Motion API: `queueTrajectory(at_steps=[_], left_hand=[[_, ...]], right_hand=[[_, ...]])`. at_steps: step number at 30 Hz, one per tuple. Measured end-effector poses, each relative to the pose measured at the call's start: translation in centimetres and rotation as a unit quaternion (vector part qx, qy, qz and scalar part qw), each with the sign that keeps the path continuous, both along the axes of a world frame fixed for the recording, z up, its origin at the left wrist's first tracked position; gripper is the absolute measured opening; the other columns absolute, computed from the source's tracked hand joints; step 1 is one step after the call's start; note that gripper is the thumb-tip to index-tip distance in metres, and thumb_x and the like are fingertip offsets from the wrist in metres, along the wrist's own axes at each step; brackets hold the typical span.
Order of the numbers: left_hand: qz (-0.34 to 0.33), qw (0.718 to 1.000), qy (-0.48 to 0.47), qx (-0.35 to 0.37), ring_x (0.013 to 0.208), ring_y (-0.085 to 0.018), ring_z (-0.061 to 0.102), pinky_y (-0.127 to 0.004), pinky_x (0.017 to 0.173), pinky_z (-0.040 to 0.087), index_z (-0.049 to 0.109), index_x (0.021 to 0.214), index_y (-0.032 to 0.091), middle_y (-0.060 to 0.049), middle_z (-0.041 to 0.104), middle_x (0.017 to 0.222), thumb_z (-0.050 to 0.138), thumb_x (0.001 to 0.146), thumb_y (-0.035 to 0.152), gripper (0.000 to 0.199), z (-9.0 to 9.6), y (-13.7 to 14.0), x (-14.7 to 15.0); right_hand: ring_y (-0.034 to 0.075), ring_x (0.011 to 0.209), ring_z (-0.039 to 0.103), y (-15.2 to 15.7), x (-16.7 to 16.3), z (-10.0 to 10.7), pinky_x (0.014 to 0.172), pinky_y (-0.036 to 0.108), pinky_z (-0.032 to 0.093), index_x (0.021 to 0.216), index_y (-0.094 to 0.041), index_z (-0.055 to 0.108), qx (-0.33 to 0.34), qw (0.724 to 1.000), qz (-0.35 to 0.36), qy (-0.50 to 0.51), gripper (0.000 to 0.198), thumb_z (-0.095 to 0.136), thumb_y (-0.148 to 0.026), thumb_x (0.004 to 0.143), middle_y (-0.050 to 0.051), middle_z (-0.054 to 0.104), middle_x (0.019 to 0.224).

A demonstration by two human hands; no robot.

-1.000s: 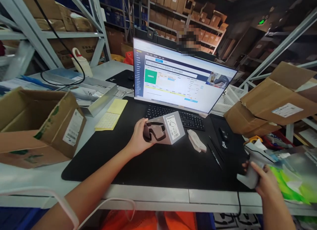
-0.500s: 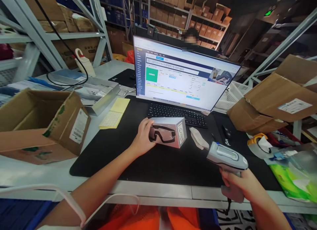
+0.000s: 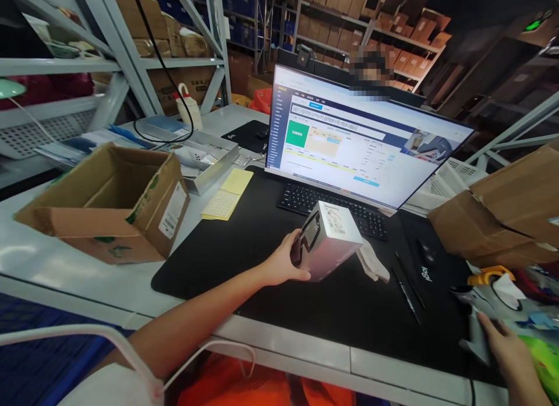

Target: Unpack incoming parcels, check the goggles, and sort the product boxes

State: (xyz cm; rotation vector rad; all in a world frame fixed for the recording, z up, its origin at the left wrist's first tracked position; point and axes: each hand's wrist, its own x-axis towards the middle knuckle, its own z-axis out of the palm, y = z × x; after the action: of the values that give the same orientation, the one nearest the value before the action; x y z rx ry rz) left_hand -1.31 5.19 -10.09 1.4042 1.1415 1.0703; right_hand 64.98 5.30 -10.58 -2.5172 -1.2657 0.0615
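My left hand (image 3: 288, 263) grips the end of a small glasses box (image 3: 334, 240), tilted above the black desk mat (image 3: 271, 295). The box has a pair of glasses printed on its side, and a white face with a label is turned up. Far to the right, my right hand (image 3: 502, 345) is closed round the handle of a grey barcode scanner (image 3: 476, 336), somewhat blurred at the mat's edge. A crumpled whitish strip (image 3: 373, 261) lies just right of the box. Beside it rests a pen (image 3: 407, 295).
A monitor (image 3: 340, 173) and keyboard (image 3: 297, 197) stand behind the box. An open cardboard box (image 3: 117, 237) sits left, near yellow note sheets (image 3: 220, 205). At right are a mouse (image 3: 425, 251), tape roll (image 3: 502, 286) and cardboard boxes (image 3: 498, 225). A person (image 3: 371, 68) is behind the monitor.
My left hand has turned the glasses box so its labelled white face points up, and shifted it rightward. My right hand has carried the scanner right, away from the box, uncovering the pen.
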Motion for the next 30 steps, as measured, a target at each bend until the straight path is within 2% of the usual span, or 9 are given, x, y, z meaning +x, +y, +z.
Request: queueTrajectory(at_steps=[3, 5, 8, 10, 12, 16, 20, 25, 30], left_hand=[[-0.016, 1.000, 0.001, -0.011, 0.151, -0.042, 0.031, -0.059, 0.127, 0.024, 0.023, 0.164, 0.022, -0.019, 0.022, 0.167, 0.097, 0.053, 0.037, 0.134, -0.5, 0.3, 0.0], [-0.030, 0.999, 0.020, -0.015, 0.152, -0.042, 0.029, -0.058, 0.127, 0.024, 0.021, 0.165, 0.021, -0.019, 0.019, 0.168, 0.097, 0.053, 0.037, 0.136, -0.4, 0.4, -0.3], [-0.064, 0.997, 0.046, -0.019, 0.152, -0.043, 0.028, -0.059, 0.127, 0.025, 0.017, 0.165, 0.022, -0.021, 0.018, 0.167, 0.097, 0.053, 0.037, 0.139, 0.1, 0.4, -0.8], [-0.084, 0.995, 0.054, -0.023, 0.152, -0.043, 0.028, -0.061, 0.125, 0.028, 0.012, 0.166, 0.023, -0.022, 0.018, 0.167, 0.097, 0.055, 0.036, 0.140, 0.4, 0.5, -1.3], [-0.106, 0.993, 0.046, -0.035, 0.151, -0.043, 0.030, -0.060, 0.121, 0.035, 0.005, 0.166, 0.024, -0.023, 0.015, 0.168, 0.095, 0.058, 0.034, 0.141, 0.8, 0.5, -1.6], [-0.144, 0.988, 0.015, -0.059, 0.148, -0.041, 0.038, -0.057, 0.115, 0.044, -0.004, 0.166, 0.028, -0.022, 0.010, 0.170, 0.093, 0.064, 0.035, 0.140, 1.3, 0.6, -2.1], [-0.140, 0.988, 0.049, -0.049, 0.152, -0.043, 0.030, -0.061, 0.119, 0.038, -0.002, 0.167, 0.028, -0.022, 0.010, 0.171, 0.095, 0.063, 0.043, 0.143, 1.4, 0.5, -2.3], [-0.137, 0.985, 0.094, -0.047, 0.156, -0.040, 0.024, -0.060, 0.126, 0.026, -0.002, 0.166, 0.022, -0.023, 0.012, 0.170, 0.092, 0.064, 0.045, 0.141, 1.9, 0.4, -2.3], [-0.135, 0.984, 0.107, -0.038, 0.155, -0.041, 0.025, -0.061, 0.127, 0.022, 0.000, 0.166, 0.021, -0.024, 0.015, 0.170, 0.091, 0.065, 0.045, 0.137, 2.1, 0.4, -2.4]], right_hand=[[0.056, 0.130, 0.054, 0.7, -0.2, -0.2, 0.096, 0.069, 0.048, 0.143, -0.013, 0.062, -0.028, 0.996, -0.077, -0.042, 0.110, 0.046, -0.088, 0.065, 0.041, 0.059, 0.127], [0.054, 0.136, 0.050, 2.4, -2.8, 0.4, 0.105, 0.067, 0.045, 0.148, -0.009, 0.056, 0.040, 0.994, -0.015, -0.100, 0.112, 0.040, -0.088, 0.071, 0.038, 0.055, 0.138], [0.044, 0.130, 0.058, 6.6, -8.4, 1.4, 0.114, 0.053, 0.044, 0.140, -0.004, 0.061, 0.125, 0.972, 0.172, -0.096, 0.094, 0.038, -0.076, 0.082, 0.030, 0.063, 0.131], [0.040, 0.129, 0.058, 9.9, -11.3, 1.6, 0.116, 0.050, 0.042, 0.131, -0.003, 0.066, 0.146, 0.960, 0.220, -0.094, 0.081, 0.039, -0.066, 0.087, 0.027, 0.065, 0.130], [0.040, 0.135, 0.053, 13.0, -12.7, 1.1, 0.117, 0.051, 0.039, 0.130, -0.007, 0.067, 0.136, 0.964, 0.210, -0.091, 0.070, 0.042, -0.060, 0.091, 0.026, 0.060, 0.139], [0.038, 0.137, 0.051, 16.4, -12.0, -1.1, 0.118, 0.051, 0.039, 0.134, -0.009, 0.066, 0.117, 0.966, 0.224, -0.057, 0.061, 0.048, -0.052, 0.095, 0.024, 0.055, 0.144], [0.038, 0.135, 0.052, 17.0, -11.1, -3.1, 0.114, 0.052, 0.044, 0.138, -0.010, 0.065, 0.143, 0.964, 0.209, -0.081, 0.057, 0.052, -0.044, 0.094, 0.023, 0.048, 0.154], [0.037, 0.123, 0.060, 16.5, -11.5, -3.6, 0.106, 0.050, 0.049, 0.140, -0.016, 0.066, 0.152, 0.975, 0.137, -0.085, 0.057, 0.055, -0.041, 0.090, 0.018, 0.049, 0.154], [0.033, 0.124, 0.058, 16.7, -11.4, -3.7, 0.109, 0.047, 0.047, 0.133, -0.013, 0.070, 0.177, 0.960, 0.186, -0.110, 0.052, 0.051, -0.038, 0.091, 0.018, 0.059, 0.141]])
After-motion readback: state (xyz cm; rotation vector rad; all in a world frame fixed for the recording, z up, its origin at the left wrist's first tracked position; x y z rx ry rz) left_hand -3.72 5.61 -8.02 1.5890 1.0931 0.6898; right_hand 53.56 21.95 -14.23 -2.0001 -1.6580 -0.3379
